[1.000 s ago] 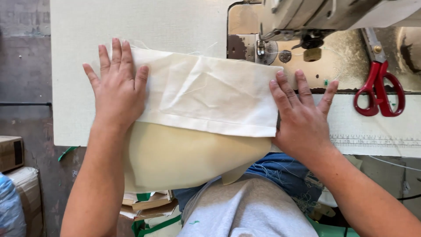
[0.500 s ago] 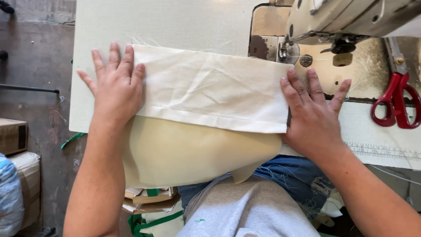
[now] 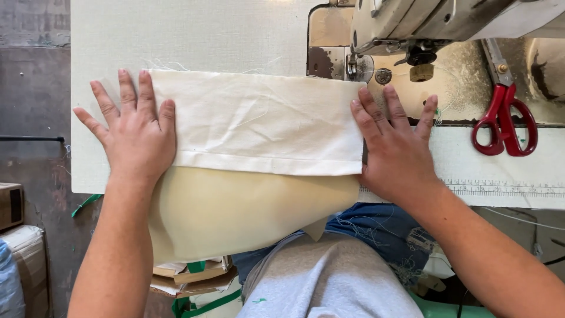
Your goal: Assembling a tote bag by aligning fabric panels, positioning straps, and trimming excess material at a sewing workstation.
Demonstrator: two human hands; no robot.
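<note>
A folded piece of cream cloth [image 3: 259,121] lies flat on the white sewing table [image 3: 194,35], its lower part hanging over the front edge toward my lap. My left hand [image 3: 132,132] presses flat on the cloth's left end, fingers spread. My right hand [image 3: 397,147] lies flat against the cloth's right edge, fingers pointing to the needle area [image 3: 359,65] of the sewing machine [image 3: 429,23]. Neither hand grips anything.
Red-handled scissors [image 3: 506,123] rest on the machine bed to the right. A printed ruler strip [image 3: 500,188] runs along the table's front edge. Cardboard boxes [image 3: 12,206] stand on the floor at the left, and paper and green scraps [image 3: 188,277] lie under the table.
The view has shifted so the table and machine sit farther right. Both hands have stayed flat on the cloth, which now lies smoother with its right edge closer to the needle.
</note>
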